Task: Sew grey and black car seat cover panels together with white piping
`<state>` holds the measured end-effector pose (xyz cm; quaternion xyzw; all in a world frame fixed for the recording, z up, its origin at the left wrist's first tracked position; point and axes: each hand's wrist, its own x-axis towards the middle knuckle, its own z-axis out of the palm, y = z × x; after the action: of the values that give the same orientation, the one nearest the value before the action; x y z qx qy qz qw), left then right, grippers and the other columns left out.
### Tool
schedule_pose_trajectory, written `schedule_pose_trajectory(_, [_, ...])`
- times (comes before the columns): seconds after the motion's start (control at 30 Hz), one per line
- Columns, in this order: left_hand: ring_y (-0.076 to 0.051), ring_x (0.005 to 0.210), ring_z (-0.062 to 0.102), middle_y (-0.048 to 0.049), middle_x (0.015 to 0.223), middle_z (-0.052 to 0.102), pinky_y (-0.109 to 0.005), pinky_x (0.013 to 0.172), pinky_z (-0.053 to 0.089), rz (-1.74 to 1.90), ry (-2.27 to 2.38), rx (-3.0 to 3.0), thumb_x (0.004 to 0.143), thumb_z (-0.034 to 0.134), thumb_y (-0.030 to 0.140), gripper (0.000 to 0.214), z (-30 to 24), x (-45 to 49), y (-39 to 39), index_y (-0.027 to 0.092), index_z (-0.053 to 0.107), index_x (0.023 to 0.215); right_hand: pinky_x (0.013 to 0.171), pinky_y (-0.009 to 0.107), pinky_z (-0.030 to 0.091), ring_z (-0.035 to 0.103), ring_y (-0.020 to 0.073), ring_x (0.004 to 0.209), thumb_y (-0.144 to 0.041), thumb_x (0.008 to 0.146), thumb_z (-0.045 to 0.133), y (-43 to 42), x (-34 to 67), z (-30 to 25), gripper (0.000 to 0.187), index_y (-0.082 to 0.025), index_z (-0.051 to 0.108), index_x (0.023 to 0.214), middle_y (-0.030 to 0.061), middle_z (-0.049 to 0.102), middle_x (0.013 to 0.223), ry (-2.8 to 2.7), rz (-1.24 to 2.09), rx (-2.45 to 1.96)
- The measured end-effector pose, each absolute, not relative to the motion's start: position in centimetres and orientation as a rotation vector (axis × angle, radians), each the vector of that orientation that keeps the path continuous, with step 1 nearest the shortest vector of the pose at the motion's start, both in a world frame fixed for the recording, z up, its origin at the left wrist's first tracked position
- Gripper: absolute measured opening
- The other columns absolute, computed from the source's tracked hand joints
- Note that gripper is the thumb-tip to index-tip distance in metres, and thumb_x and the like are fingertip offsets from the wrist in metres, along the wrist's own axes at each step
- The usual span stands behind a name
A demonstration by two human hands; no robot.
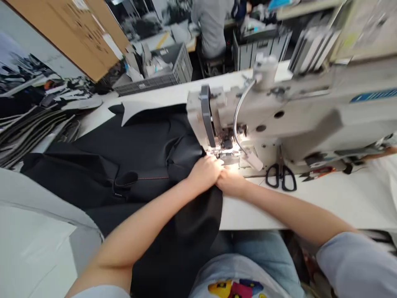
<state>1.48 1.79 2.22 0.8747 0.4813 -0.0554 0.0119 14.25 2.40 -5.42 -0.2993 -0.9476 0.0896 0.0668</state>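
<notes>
A large black sheet of material (145, 149), with a line of red stitching, spreads over the table left of the sewing machine (260, 111) and hangs over the front edge. Close to the lit needle area, my left hand (206, 169) is closed on the material's right edge. My right hand (229, 181) meets it there, fingers bent at the same edge; its fingertips are partly hidden behind the left hand. A lamp on a bent metal neck (237, 111) shines on the spot. Exactly how the edge lies under the presser foot cannot be made out.
Black-handled scissors (281, 174) and red-handled snips (319, 173) lie right of my hands. Stacked dark pieces (27, 132) sit at the left. Behind the table stand grey crates (182, 66), a cardboard box (77, 33) and a seated person (212, 29).
</notes>
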Motion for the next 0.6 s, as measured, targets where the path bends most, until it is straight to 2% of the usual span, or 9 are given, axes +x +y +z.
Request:
schedule_pose_trajectory(0.07, [-0.022,0.106,0.058,-0.0093,0.117,0.063,-0.032,0.089,0.048,0.024,1.622,2.614,0.093,0.049,0.035,0.030,2.9,2.2,-1.7,0.017,0.059,0.115,0.086,0.037,0.049,0.057,0.0259,0.102,-0.024,0.093,0.049,3.3,14.6,-5.1,0.033,-0.014,0.064,0.120,0.0150,0.063,0.112,-2.817,0.214,-1.015])
schedule_pose_trajectory(0.1, [-0.025,0.112,0.055,-0.0110,0.126,0.059,-0.035,0.091,0.049,0.062,1.665,2.527,0.088,0.055,0.045,0.046,2.7,2.3,-3.2,0.017,0.054,0.124,0.084,0.035,0.049,0.057,0.0246,0.101,-0.025,0.093,0.049,3.7,14.9,-4.9,0.035,-0.014,0.061,0.125,0.0145,0.063,0.111,-2.789,0.165,-1.076])
schedule_pose_trajectory(0.13, [-0.029,0.111,0.055,-0.0133,0.125,0.058,-0.040,0.089,0.050,0.013,1.746,2.454,0.082,0.061,0.052,0.057,2.2,2.2,-4.4,0.015,0.054,0.124,0.083,0.034,0.049,0.057,0.0236,0.099,-0.024,0.093,0.049,4.0,15.1,-4.8,0.038,-0.014,0.059,0.129,0.0141,0.062,0.109,-2.759,0.140,-1.138])
schedule_pose_trajectory(0.2, [-0.032,0.106,0.056,-0.0143,0.114,0.061,-0.043,0.083,0.051,-0.116,1.900,2.350,0.080,0.061,0.046,0.044,1.0,1.8,-5.4,0.014,0.061,0.110,0.082,0.031,0.048,0.058,0.0219,0.098,-0.022,0.092,0.049,4.5,15.4,-4.6,0.042,-0.015,0.056,0.133,0.0127,0.063,0.106,-2.711,0.129,-1.241])
schedule_pose_trajectory(0.27, [-0.031,0.101,0.059,-0.0136,0.103,0.063,-0.040,0.078,0.051,-0.227,1.954,2.345,0.085,0.050,0.030,0.025,0.1,1.1,-5.0,0.014,0.065,0.098,0.081,0.029,0.047,0.060,0.0207,0.097,-0.022,0.092,0.048,4.6,15.3,-4.5,0.040,-0.018,0.059,0.131,0.0103,0.063,0.102,-2.695,0.149,-1.295])
schedule_pose_trajectory(0.3, [-0.031,0.100,0.060,-0.0137,0.101,0.064,-0.039,0.077,0.051,-0.257,1.936,2.368,0.086,0.047,0.026,0.025,-0.1,0.9,-4.4,0.014,0.066,0.096,0.080,0.028,0.047,0.061,0.0202,0.095,-0.023,0.092,0.047,4.5,15.1,-4.4,0.039,-0.020,0.060,0.129,0.0094,0.064,0.101,-2.697,0.160,-1.306])
schedule_pose_trajectory(0.43, [-0.035,0.094,0.064,-0.0186,0.099,0.067,-0.044,0.080,0.049,-0.311,1.843,2.317,0.077,0.056,0.050,0.047,0.3,1.1,-1.7,0.010,0.069,0.097,0.072,0.028,0.048,0.064,0.0197,0.087,-0.023,0.092,0.045,4.4,14.2,-4.1,0.044,-0.022,0.057,0.133,0.0098,0.064,0.102,-2.707,0.224,-1.374])
schedule_pose_trajectory(0.47, [-0.036,0.094,0.065,-0.0198,0.097,0.068,-0.045,0.081,0.048,-0.278,1.833,2.256,0.074,0.058,0.051,0.046,0.4,1.2,-1.1,0.010,0.070,0.093,0.070,0.028,0.048,0.064,0.0203,0.085,-0.023,0.091,0.045,4.4,14.0,-4.1,0.045,-0.022,0.056,0.135,0.0106,0.064,0.103,-2.704,0.238,-1.395])
schedule_pose_trajectory(0.6, [-0.035,0.085,0.064,-0.0134,0.073,0.065,-0.044,0.079,0.043,-0.060,1.721,2.029,0.067,0.057,0.026,0.014,0.0,0.7,0.6,0.016,0.059,0.058,0.070,0.030,0.048,0.064,0.0211,0.081,-0.024,0.091,0.046,4.7,14.1,-3.7,0.042,-0.022,0.059,0.130,0.0112,0.065,0.102,-2.683,0.268,-1.427])
